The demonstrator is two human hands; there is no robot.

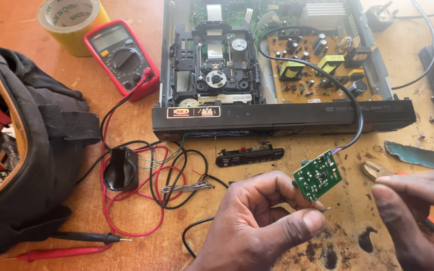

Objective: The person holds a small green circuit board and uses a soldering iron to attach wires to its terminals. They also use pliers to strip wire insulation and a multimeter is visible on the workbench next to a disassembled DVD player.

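The left hand [257, 226] pinches a small green circuit board [317, 174] between thumb and fingertips, held in the air above the near edge of the tabletop [126, 115]. A black cable [345, 95] runs from the board's top corner back into the opened disc player [277, 65]. The right hand [420, 216] is beside the board, not touching it; its fingers are curled and loosely closed, and whether they hold anything cannot be told.

Risks, as judged:
- The cable is short; pulling the board nearer could strain its solder joints or drag the player.
- Bare leads under the board sit close to the thumb; they may bend or prick.
- Red and black meter leads [126, 200] loop near the left wrist; a sweep leftward could snag them and tug the multimeter [121, 57].

Room: the black bag [31, 150] blocks the left edge and the player fills the far side. Open tabletop lies only right of centre, near a pair of pliers [377, 170].
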